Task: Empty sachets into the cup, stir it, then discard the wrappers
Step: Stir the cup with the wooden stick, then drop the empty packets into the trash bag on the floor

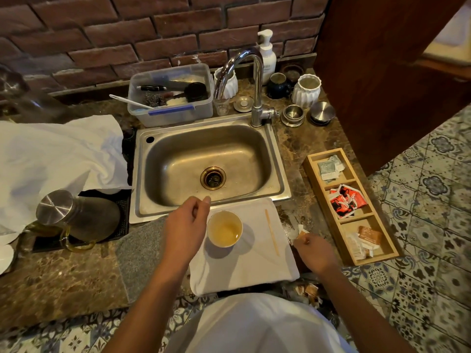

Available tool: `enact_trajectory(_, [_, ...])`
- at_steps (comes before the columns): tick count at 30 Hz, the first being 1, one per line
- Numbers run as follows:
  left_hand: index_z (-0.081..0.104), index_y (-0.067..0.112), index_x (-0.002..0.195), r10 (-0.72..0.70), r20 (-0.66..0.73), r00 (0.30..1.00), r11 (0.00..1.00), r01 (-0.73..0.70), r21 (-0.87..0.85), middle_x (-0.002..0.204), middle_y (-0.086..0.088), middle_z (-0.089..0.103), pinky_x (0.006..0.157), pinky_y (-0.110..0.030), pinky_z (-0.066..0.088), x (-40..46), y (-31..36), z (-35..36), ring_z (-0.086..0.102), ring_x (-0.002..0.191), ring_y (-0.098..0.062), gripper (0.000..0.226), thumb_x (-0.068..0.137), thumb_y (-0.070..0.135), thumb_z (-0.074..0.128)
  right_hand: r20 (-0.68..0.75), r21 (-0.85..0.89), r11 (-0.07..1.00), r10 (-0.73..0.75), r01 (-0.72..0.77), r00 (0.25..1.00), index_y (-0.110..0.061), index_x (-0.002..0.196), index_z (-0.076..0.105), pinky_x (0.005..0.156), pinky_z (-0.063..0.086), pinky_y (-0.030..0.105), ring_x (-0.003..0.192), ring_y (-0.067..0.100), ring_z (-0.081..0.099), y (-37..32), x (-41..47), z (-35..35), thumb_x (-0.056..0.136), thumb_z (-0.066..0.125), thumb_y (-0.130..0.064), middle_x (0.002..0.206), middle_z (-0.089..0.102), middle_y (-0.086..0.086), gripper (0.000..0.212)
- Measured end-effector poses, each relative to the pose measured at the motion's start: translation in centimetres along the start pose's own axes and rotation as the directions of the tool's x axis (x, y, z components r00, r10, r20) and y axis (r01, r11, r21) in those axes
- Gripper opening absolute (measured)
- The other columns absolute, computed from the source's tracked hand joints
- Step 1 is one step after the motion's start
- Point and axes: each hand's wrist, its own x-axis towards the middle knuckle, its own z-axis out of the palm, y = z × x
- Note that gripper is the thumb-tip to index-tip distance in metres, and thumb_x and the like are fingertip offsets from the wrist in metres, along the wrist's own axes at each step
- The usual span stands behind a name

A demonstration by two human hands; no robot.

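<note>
A white paper cup (224, 228) with pale amber liquid stands on a white cloth (254, 266) in front of the sink. A wooden stir stick (272, 231) lies on the cloth to the cup's right. My left hand (184, 225) hovers just left of the cup, fingers loosely curled, holding nothing that I can see. My right hand (314, 252) is at the cloth's right edge, pinching a torn brown-and-white sachet (302, 233). A wooden organiser (316, 179) on the right holds grey, red and brown sachets in three compartments.
A steel sink (158, 154) with a tap (257, 80) lies behind the cup. A glass jug with a metal lid (54, 205) lies on a black mat at the left. Discarded wrappers (309, 293) lie below the counter edge. A grey cloth (139, 250) sits left of the white one.
</note>
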Motion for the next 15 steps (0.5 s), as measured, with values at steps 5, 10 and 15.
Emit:
enact_trajectory(5, [0.068, 0.026, 0.094, 0.151, 0.174, 0.973, 0.984, -0.165, 0.069, 0.071, 0.012, 0.062, 0.063, -0.034, 0.049, 1.1, 4.5, 2.9, 0.060, 0.071, -0.014, 0.026, 0.100, 0.045, 0.052, -0.072, 0.071, 0.997, 0.014, -0.009, 0.997, -0.021, 0.102, 0.062, 0.068, 0.052, 0.031, 0.078, 0.014, 0.065, 0.4, 0.6, -1.7, 0.095, 0.059, -0.038, 0.084, 0.068, -0.004, 0.019])
enact_trajectory(10, [0.068, 0.032, 0.115, 0.252, 0.372, 0.893, 0.940, -0.318, 0.127, 0.102, 0.010, 0.068, 0.073, -0.032, 0.051, 1.3, 7.2, 7.6, 0.063, 0.087, -0.013, 0.023, 0.100, 0.042, 0.053, -0.092, 0.024, 0.999, 0.030, -0.028, 0.995, -0.023, 0.135, 0.051, 0.064, 0.051, 0.032, 0.082, 0.019, 0.070, 1.5, 1.4, -2.5, 0.092, 0.062, -0.049, 0.102, 0.076, 0.003, 0.051])
enact_trajectory(15, [0.062, 0.035, 0.131, 0.301, 0.558, 0.773, 0.852, -0.481, 0.207, 0.117, 0.003, 0.069, 0.081, -0.034, 0.051, 2.8, 8.3, 13.8, 0.063, 0.104, -0.020, 0.034, 0.098, 0.040, 0.056, -0.079, -0.030, 1.000, -0.009, 0.007, 0.997, -0.025, 0.142, 0.045, 0.068, 0.051, 0.032, 0.087, 0.023, 0.069, 2.0, 2.0, -2.6, 0.093, 0.062, -0.049, 0.109, 0.075, 0.005, 0.058])
